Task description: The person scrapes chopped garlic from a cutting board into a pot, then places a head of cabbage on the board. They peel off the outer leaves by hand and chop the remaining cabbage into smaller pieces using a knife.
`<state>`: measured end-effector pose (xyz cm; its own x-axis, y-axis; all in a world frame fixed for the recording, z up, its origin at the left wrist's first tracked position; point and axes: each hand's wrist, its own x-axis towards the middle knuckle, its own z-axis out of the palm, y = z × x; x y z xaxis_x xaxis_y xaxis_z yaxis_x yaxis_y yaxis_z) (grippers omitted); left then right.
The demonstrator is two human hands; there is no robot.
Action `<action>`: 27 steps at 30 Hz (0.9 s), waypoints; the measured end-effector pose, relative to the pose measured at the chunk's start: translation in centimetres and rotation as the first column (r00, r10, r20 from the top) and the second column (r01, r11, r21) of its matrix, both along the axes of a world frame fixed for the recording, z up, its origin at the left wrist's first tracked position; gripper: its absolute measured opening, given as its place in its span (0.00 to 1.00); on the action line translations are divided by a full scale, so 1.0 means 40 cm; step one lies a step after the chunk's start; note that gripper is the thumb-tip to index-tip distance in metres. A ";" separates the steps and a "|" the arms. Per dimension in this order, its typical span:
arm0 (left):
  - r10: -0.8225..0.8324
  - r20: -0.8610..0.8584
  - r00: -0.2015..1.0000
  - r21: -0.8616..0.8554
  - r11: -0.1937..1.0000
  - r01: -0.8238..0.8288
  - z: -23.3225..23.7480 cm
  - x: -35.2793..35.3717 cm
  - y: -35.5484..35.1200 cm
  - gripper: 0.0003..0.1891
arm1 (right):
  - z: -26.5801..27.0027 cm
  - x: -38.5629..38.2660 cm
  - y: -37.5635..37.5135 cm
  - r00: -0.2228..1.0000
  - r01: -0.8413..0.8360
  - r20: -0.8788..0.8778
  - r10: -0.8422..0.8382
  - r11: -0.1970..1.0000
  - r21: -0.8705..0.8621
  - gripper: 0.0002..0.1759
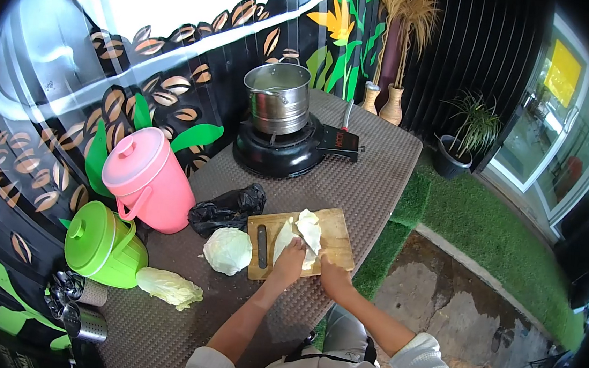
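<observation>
My left hand [289, 259] presses down on pale cabbage leaves [303, 234] lying on a wooden cutting board [338, 231]. My right hand [332, 273] rests at the board's near edge, touching the leaves' lower end; whether it holds anything is hidden. A black-handled knife [262, 246] lies on the board's left part, untouched. A round piece of cabbage [228, 250] sits on the table just left of the board. Another leafy cabbage piece [169, 287] lies nearer the green container.
A steel pot [278, 97] stands on a black stove [278, 151] at the far end of the brown table [372, 177]. A pink lidded jug [148, 178], green lidded jug [103, 244], black bag [228, 209] and metal cups [81, 305] line the left. Grass lies right of the table.
</observation>
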<state>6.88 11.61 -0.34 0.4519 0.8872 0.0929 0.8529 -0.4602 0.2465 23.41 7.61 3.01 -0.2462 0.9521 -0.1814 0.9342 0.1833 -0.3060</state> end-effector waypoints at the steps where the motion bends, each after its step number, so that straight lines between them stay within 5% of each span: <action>1: -0.008 0.020 1.000 0.030 1.000 0.008 0.011 -0.003 -0.008 0.20 | -0.006 0.000 -0.024 1.000 0.027 0.005 -0.027 1.000 0.016 0.16; 5: -0.002 0.126 0.992 0.050 0.999 -0.005 -0.010 -0.007 -0.015 0.20 | -0.132 -0.006 -0.024 0.998 0.057 0.015 -0.064 0.961 0.271 0.15; 8: -0.006 0.006 1.000 0.041 0.999 0.006 -0.016 -0.018 -0.006 0.21 | -0.029 -0.022 0.015 1.000 0.022 -0.019 -0.020 0.993 0.118 0.10; 10: 0.005 0.084 0.996 0.035 0.999 -0.008 -0.013 -0.028 -0.014 0.21 | 0.010 -0.008 0.031 0.996 0.012 -0.089 -0.015 0.999 -0.040 0.11; 15: -0.019 0.317 0.948 0.087 0.996 -0.009 0.019 -0.072 -0.078 0.33 | -0.036 0.037 -0.024 0.986 0.037 -0.159 -0.044 0.998 -0.048 0.17; 18: 0.023 0.271 0.962 0.104 0.993 -0.053 0.045 -0.088 -0.117 0.36 | -0.033 0.059 -0.020 0.945 -0.021 -0.328 0.013 1.000 -0.021 0.16; 20: 0.034 0.232 0.972 0.098 0.994 -0.058 0.039 -0.109 -0.113 0.28 | -0.017 0.046 -0.017 0.896 -0.081 -0.436 0.079 0.997 0.014 0.16; 22: 0.015 0.516 0.856 0.093 0.993 -0.074 0.012 -0.126 -0.095 0.19 | 0.038 0.007 -0.021 0.750 0.127 -0.661 0.025 0.975 0.181 0.15; 27: 0.137 0.656 0.742 0.144 0.943 -0.301 0.106 -0.116 -0.087 0.14 | 0.035 0.003 0.019 0.733 0.249 -0.677 -0.073 0.954 0.166 0.14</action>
